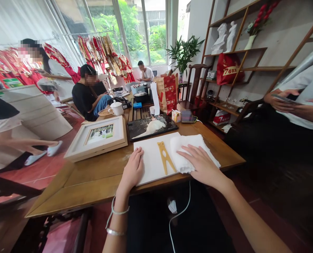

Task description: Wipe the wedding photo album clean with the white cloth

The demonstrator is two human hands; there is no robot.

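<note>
A white board lies flat near the front edge of the wooden table. My left hand rests on its left edge, fingers together and lying flat. My right hand presses flat on a folded white cloth that covers the board's right part. Between the hands a yellow forked tool lies on the board.
A framed photo and a dark glossy picture lie further back, with a teapot, a red paper bag and small boxes. Several people sit or stand at left; another person's hands hold a phone at right. Shelves line the right wall.
</note>
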